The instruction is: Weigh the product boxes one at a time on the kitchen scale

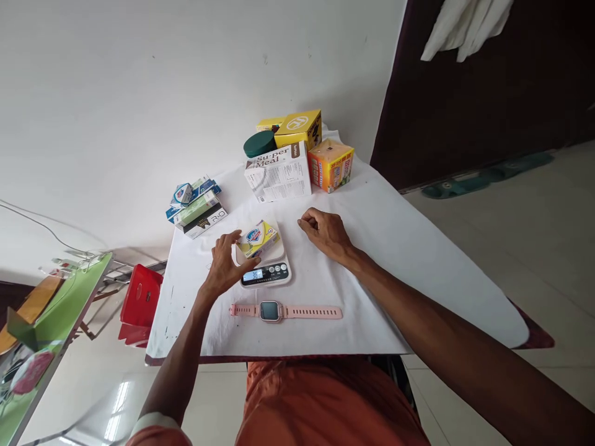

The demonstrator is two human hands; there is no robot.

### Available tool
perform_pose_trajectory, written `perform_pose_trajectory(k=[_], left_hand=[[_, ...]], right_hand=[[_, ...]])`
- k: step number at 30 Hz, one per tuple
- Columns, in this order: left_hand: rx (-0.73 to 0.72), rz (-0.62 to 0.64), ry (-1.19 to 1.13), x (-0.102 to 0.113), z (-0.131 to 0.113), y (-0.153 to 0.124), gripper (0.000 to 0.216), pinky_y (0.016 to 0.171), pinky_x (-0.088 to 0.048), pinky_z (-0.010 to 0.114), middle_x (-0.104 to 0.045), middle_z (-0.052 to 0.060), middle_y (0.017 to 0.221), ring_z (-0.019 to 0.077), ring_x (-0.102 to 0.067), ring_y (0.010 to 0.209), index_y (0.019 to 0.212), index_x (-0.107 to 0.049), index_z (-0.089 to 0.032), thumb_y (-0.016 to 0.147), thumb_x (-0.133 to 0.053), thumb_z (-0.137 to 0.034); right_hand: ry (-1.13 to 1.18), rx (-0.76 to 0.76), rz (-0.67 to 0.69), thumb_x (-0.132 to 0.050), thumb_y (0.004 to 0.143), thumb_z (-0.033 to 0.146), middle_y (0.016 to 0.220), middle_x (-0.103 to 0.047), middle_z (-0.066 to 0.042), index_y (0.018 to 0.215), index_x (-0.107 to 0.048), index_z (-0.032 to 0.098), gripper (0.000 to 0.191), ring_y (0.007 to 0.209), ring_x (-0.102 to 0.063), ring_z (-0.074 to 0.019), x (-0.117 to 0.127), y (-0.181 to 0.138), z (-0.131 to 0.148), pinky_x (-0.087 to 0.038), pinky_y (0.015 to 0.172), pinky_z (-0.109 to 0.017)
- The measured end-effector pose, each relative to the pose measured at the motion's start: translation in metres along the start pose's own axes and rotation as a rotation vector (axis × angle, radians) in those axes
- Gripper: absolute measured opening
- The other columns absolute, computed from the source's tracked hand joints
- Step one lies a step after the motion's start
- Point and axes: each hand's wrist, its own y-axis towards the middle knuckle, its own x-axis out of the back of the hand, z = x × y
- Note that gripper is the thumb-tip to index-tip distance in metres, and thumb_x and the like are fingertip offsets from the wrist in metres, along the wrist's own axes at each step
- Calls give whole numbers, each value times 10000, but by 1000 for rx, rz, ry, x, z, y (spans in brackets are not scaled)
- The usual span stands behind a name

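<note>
A yellow and white soap box [258, 240] lies at a slant on the pan of a white kitchen scale [281, 282], whose lit display shows digits. My left hand [227, 265] is beside the scale with thumb and fingers apart, its fingertips close to the box's left end; I cannot tell whether they touch it. My right hand [326, 232] rests on the white cloth to the right of the scale, its fingers curled closed and nothing visible in them. Nearer to me, a smartwatch [270, 311] with a pink strap is stretched out flat.
At the back stand a white "Su-per Meal" box [279, 173], an orange box [331, 166], a yellow box [298, 129] and a dark green round lid [259, 144]. Several small boxes [199, 214] are piled at left. A red chair [141, 297] and a green table [69, 334] stand further left.
</note>
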Motion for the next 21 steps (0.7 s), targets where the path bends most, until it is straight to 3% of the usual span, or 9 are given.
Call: perform_pose_trajectory(k=[2,6,10,16,21], left_hand=[[0,-61,-105,12,0,1,703,1071,-429,497,-603,126,1348,299,-571,1237,1406,-507,-260,823,-758,-562],[3,-246,-219,36,-5,5,634,1093,-441,472,-589,129,1408,282,-568,1297,1426,-497,-265,931,-585,-651],[-15,-311,-211,42,-13,5,668,1081,-461,451,-586,131,1405,281,-564,1318,1441,-482,-260,938,-541,-695],[-28,-222,-142,26,-14,4,653,1083,-449,482,-585,135,1404,291,-566,1299,1441,-482,-269,924,-605,-650],[32,-3,113,2,-11,12,658,1061,-419,568,-617,159,1323,359,-550,1268,1374,-550,-225,844,-747,-561]], right_hand=[[11,-15,6,-563,865,346,693,-693,-16,756,-597,232,162,639,-603,-174,1,0,0,-443,666,-301],[14,-41,15,-588,864,345,699,-696,-19,760,-618,226,161,639,-597,-174,1,1,-1,-440,660,-302],[-12,-28,31,-588,871,316,720,-707,-24,767,-627,221,146,644,-601,-175,0,0,-3,-438,664,-303],[-191,62,86,-552,913,265,768,-719,-43,819,-634,222,132,671,-605,-194,-1,-1,-1,-402,663,-311],[-512,146,209,-501,974,203,964,-741,-121,922,-652,192,160,821,-655,-241,-5,-9,10,-341,633,-328]])
